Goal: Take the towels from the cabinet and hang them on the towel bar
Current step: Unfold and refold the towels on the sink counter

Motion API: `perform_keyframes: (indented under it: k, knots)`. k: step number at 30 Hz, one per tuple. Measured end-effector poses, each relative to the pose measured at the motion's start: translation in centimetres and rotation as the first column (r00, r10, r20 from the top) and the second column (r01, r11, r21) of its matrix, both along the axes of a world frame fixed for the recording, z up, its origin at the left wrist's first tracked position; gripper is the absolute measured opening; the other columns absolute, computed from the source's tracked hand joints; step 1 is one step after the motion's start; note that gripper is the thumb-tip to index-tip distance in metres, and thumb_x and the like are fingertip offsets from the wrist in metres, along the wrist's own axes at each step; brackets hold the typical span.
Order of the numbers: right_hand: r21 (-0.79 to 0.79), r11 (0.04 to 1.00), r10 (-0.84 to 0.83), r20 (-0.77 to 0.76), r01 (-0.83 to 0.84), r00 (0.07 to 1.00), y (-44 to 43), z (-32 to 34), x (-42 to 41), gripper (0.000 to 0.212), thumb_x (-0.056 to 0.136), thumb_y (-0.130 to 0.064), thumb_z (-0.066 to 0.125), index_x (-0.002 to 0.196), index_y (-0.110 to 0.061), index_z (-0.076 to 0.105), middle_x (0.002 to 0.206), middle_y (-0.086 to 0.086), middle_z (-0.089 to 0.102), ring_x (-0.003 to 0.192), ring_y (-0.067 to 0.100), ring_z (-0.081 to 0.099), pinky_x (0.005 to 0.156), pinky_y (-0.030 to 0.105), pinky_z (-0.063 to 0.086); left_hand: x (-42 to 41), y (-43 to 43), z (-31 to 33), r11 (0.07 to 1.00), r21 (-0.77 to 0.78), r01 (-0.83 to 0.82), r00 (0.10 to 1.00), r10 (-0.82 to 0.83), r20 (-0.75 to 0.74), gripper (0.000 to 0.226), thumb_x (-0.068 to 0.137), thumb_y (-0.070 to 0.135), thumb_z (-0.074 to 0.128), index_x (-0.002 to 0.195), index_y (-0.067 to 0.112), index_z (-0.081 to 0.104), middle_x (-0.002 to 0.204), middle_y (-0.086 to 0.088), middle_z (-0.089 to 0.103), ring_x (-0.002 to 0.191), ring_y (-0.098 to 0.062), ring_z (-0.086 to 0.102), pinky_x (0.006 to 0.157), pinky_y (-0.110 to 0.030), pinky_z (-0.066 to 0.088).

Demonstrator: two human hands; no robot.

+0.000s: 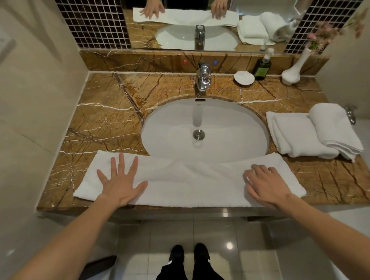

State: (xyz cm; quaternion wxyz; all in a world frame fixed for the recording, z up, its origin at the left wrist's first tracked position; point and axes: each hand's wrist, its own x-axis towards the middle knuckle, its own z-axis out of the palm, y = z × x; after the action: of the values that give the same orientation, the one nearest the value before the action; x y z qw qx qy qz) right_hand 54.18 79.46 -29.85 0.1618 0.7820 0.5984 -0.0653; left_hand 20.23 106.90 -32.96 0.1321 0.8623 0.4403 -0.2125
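Observation:
A long white towel (189, 183) lies folded lengthwise along the front edge of the brown marble counter (108, 105), partly over the rim of the sink (203, 130). My left hand (120, 182) rests flat on its left end, fingers spread wide. My right hand (263, 184) presses on its right end, fingers bent slightly, gripping nothing. A stack of folded white towels (301, 137) sits on the counter's right side, with a rolled towel (335, 128) leaning on it. No towel bar or cabinet is in view.
A chrome faucet (203, 79) stands behind the sink. At the back right are a white soap dish (244, 78), a dark pump bottle (262, 67) and a white vase (293, 72) with pink flowers. A mirror (194, 18) spans the wall above. My shoes stand on the tiled floor below.

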Motion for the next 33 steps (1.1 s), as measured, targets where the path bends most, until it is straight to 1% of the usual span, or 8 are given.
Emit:
perform_keyframes:
  k: [2,4,6,9,15,24,30,33]
  knots:
    - [-0.085,0.992,-0.093,-0.042,0.089,0.995,1.2,-0.5,-0.3,0.053,0.095,-0.044,0.012,0.138,-0.022,0.033,0.147,0.013,0.034,0.132,0.032,0.036,0.104,0.052,0.036,0.3,0.1,0.0,0.999,-0.022,-0.049,0.999,0.049,0.011,0.083,0.08,0.08,0.012,0.143,0.04,-0.024,0.149,-0.005,-0.04,0.139,-0.036,-0.03,0.105,-0.069,-0.008]
    - [-0.149,0.973,-0.196,-0.128,0.176,0.972,1.7,-1.4,-0.3,0.056,0.099,-0.048,0.01,0.15,-0.026,0.008,0.16,0.006,0.002,0.147,0.031,0.005,0.113,0.058,0.015,0.3,0.2,-0.3,0.994,-0.062,-0.093,0.995,0.094,0.011,0.083,0.078,0.081,0.011,0.142,0.042,-0.025,0.147,-0.003,-0.043,0.138,-0.035,-0.031,0.105,-0.07,-0.008]
    - [-0.19,0.952,-0.273,-0.187,0.238,0.944,1.7,-2.5,-0.1,0.069,0.09,-0.061,-0.005,0.151,-0.03,-0.008,0.16,0.0,-0.017,0.147,0.028,-0.012,0.114,0.059,0.001,0.1,0.3,-0.6,0.987,-0.095,-0.127,0.992,0.128,0.003,0.083,0.078,0.082,0.011,0.142,0.043,-0.026,0.146,-0.002,-0.045,0.138,-0.035,-0.033,0.105,-0.07,-0.007]
    - [-0.189,0.941,-0.32,-0.226,0.281,0.92,1.2,-3.5,0.2,0.086,0.07,-0.071,-0.027,0.147,-0.034,-0.022,0.148,-0.005,-0.036,0.144,0.026,-0.024,0.112,0.058,-0.009,-0.2,0.3,-0.8,0.983,-0.112,-0.148,0.989,0.147,-0.011,0.082,0.077,0.082,0.011,0.141,0.045,-0.027,0.146,-0.002,-0.044,0.138,-0.035,-0.033,0.105,-0.07,-0.008]
    - [-0.193,0.889,-0.451,-0.207,0.416,0.868,0.7,-4.1,-0.1,0.065,0.091,-0.06,-0.005,0.146,-0.033,-0.026,0.153,0.0,-0.035,0.142,0.025,-0.03,0.113,0.061,-0.012,-0.1,0.4,-0.6,0.97,-0.116,-0.215,0.976,0.215,-0.015,0.084,0.075,0.084,0.008,0.14,0.045,-0.028,0.148,-0.003,-0.042,0.138,-0.034,-0.032,0.104,-0.07,-0.008]
    - [-0.026,0.885,-0.464,-0.151,0.465,0.873,1.9,-4.1,-1.2,0.07,0.09,-0.065,-0.001,0.149,-0.029,-0.017,0.156,0.007,-0.029,0.143,0.033,-0.024,0.11,0.061,-0.011,1.1,0.4,-0.6,0.987,0.009,-0.16,0.987,0.159,0.029,0.085,0.078,0.082,0.006,0.145,0.037,-0.021,0.15,-0.009,-0.038,0.138,-0.035,-0.032,0.103,-0.068,-0.017]
    - [-0.039,0.889,-0.456,-0.163,0.456,0.875,3.1,-4.4,-1.0,0.069,0.091,-0.064,-0.002,0.148,-0.03,-0.02,0.155,0.007,-0.031,0.142,0.033,-0.028,0.113,0.063,-0.008,3.9,0.9,-1.2,0.974,0.006,-0.227,0.972,0.226,0.064,0.08,0.08,0.078,0.002,0.147,0.039,-0.015,0.152,-0.006,-0.034,0.139,-0.035,-0.031,0.102,-0.068,-0.016]
    - [-0.073,0.874,-0.486,-0.151,0.481,0.861,2.9,-5.3,-1.1,0.073,0.086,-0.065,-0.013,0.148,-0.029,-0.023,0.153,0.008,-0.033,0.141,0.033,-0.028,0.113,0.063,-0.008,4.1,1.5,-2.0,0.969,0.003,-0.248,0.968,0.248,0.033,0.082,0.078,0.08,0.003,0.146,0.04,-0.016,0.152,-0.006,-0.035,0.138,-0.036,-0.031,0.101,-0.07,-0.015]
